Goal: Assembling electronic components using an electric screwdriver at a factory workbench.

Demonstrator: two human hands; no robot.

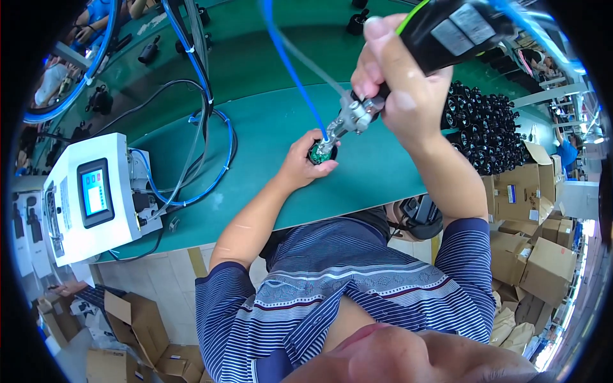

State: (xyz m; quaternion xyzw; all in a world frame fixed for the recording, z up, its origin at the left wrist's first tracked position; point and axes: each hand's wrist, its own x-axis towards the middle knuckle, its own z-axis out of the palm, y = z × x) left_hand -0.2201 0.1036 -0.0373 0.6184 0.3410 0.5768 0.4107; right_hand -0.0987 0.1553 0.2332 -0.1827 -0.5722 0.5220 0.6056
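Note:
My left hand (296, 165) rests low over the green table, its fingers wrapped round a small black round housing (334, 154). A green circuit board (322, 155) shows inside that housing. Raised at the upper right, my right hand (408, 105) grips a black powered screwdriver (440, 41) with a bright green stripe. A metal nose piece (354, 118) runs from the screwdriver down to the housing, and its tip is at the circuit board. Whether the tip touches a screw is too small to tell. A blue hose (294, 67) and a clear one lead into the nose piece.
On the left stands a white machine (60, 210) with a lit screen, hoses and cables. Several black round parts (479, 127) are packed together at the table's right. Cardboard boxes (546, 271) stack up beyond them. Other people work across the table at the upper left.

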